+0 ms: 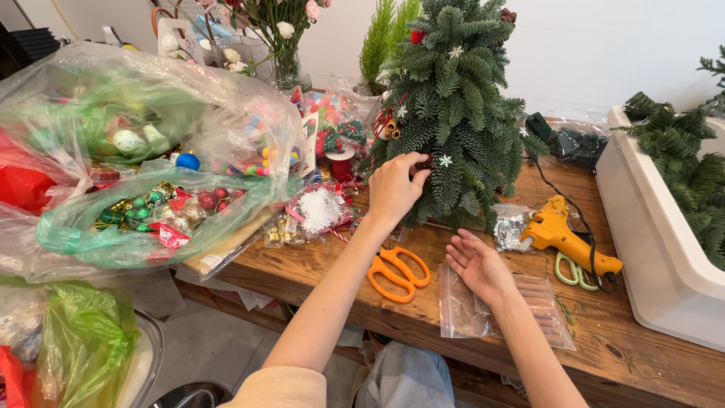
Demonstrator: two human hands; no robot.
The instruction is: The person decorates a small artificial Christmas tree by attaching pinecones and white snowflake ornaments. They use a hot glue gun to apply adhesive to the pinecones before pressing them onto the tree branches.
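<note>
Decorating stage: left hand (393, 189) fingers pinching something small into small fir tree (453, 113) on counter (317, 264); right hand (477, 264) released, palm up, above clear bag (544, 310). Next, probably: firm seating among needles.

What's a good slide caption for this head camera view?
Left hand presses into a small artificial fir tree; right hand rests open beside orange scissors.

I see through one camera on the head, looking down, close over the brown wooden surface (604, 355).
</note>
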